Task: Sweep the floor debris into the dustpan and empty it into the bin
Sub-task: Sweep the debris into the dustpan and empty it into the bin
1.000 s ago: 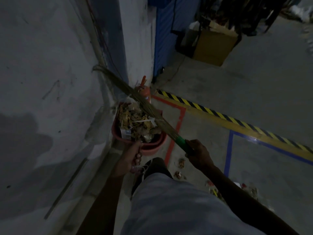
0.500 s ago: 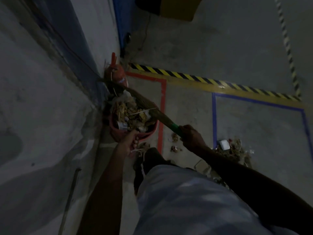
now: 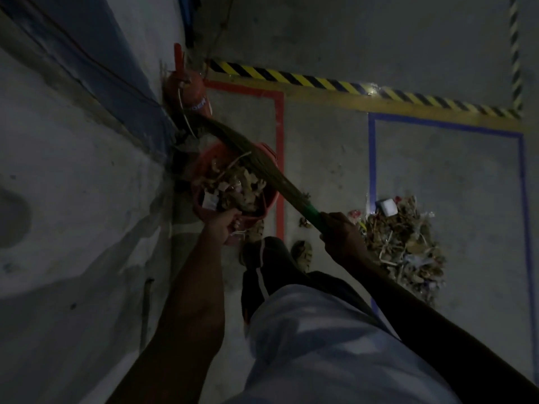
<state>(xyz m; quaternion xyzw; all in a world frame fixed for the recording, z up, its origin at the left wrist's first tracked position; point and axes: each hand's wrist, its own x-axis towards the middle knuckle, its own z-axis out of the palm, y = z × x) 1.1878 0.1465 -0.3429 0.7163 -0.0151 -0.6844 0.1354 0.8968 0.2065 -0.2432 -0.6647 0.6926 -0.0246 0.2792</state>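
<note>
We look down in dim light at our own two arms, beside a grey wall. Our left hand (image 3: pixel 223 225) curls its fingers over the near rim of a red bin (image 3: pixel 262 209), a closed grip that seems meant to steady or tilt the bin while we work; the bin is heaped with dry leaves and paper scraps (image 3: pixel 236 189). Our right hand (image 3: pixel 339 228) is wrapped tight around the green handle of a straw broom (image 3: pixel 256 166). From that grip the bristles run up and to the left, across the top of the bin's load toward the wall, likely to press the rubbish down or hold it in. Beyond the bristle tips, against the wall, stands a red fire extinguisher (image 3: pixel 189 88). To the right of the broom grip, a large pile of floor debris (image 3: pixel 405 246) lies unswept inside a blue taped rectangle (image 3: pixel 372 158). A few loose bits (image 3: pixel 303 252) lie just below that grip, near our dark shoe (image 3: pixel 268 258). No dustpan can be made out.
</note>
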